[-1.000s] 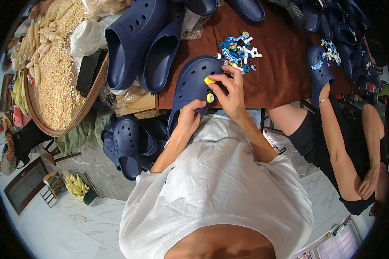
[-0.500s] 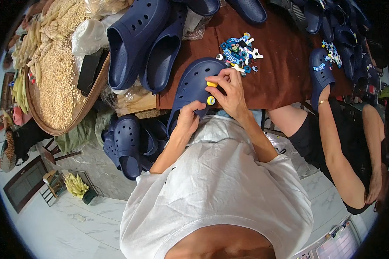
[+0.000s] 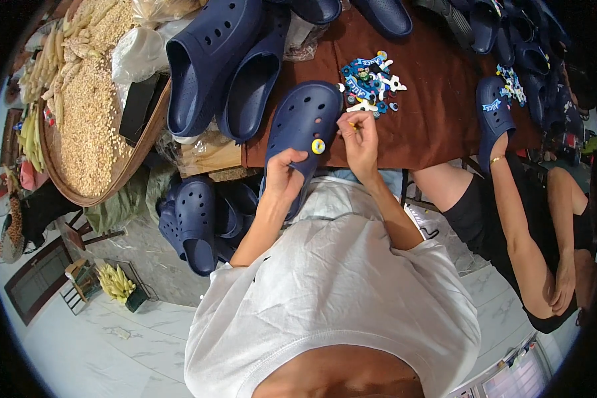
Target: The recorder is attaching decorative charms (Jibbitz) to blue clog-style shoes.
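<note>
A navy foam clog [image 3: 297, 119] with round vent holes is held upright against the table edge, toe pointing away. My left hand [image 3: 283, 174] grips its near side, thumb on the upper. A round yellow shoe charm [image 3: 318, 146] sits on the clog close to that thumb. Just right of the clog, my right hand [image 3: 361, 142] is closed in a pinch with a small yellow charm [image 3: 353, 126] mostly hidden between its fingers. Beyond it lies a pile of shoe charms [image 3: 371, 83] in blue, white and teal.
More navy clogs [image 3: 212, 60] lie at the far left of the brown cloth [image 3: 438, 99], others [image 3: 197, 222] below the table. A round basket [image 3: 89, 199] of kernels is on the left. At right, a person's hand [image 3: 501, 146] holds a clog [image 3: 493, 109] with a blue charm.
My right hand has drawn back slightly from the clog with the yellow charm in its fingers. The clog has turned a little more upright, and its vent holes show more.
</note>
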Demonstrator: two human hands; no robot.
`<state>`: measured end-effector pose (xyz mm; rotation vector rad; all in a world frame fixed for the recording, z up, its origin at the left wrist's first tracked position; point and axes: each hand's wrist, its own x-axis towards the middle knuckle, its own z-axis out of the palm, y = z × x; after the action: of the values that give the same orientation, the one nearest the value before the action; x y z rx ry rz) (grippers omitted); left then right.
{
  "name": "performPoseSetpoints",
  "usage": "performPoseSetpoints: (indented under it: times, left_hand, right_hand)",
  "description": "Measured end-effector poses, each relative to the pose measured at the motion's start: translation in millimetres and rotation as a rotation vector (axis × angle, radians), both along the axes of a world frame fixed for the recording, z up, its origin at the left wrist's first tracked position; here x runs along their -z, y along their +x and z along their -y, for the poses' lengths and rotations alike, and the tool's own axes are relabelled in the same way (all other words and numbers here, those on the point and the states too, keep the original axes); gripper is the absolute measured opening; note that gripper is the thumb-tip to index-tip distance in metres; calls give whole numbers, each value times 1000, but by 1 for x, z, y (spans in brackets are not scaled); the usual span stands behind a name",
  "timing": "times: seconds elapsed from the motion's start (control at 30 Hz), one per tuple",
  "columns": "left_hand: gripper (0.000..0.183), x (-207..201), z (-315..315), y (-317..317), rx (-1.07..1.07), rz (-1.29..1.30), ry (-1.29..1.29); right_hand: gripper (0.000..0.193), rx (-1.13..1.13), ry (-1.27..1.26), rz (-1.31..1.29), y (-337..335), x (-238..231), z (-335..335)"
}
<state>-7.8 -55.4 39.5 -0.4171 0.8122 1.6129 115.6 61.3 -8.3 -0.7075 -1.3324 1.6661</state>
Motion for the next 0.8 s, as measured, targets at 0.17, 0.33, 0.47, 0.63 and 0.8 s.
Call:
performPoseSetpoints:
  times: [0.17,0.33,0.47,0.63,0.8]
  left_hand:
    - [30,0,-8,7,-5,-51,-17]
    - [26,8,-8,9,18,-71,-20]
    - [24,2,-9,11,14,-105,-14]
    - [23,7,-6,12,-5,-89,8]
    - [15,21,-4,14,-54,-75,5]
  right_hand:
    - [15,65,47,286,17,0,-21]
    - [15,-1,420,707,25,-15,-34]
    - [16,-15,480,753,19,-18,-38]
    - [14,74,517,761,18,-24,-45]
    - [17,141,706,868,21,-22,-68]
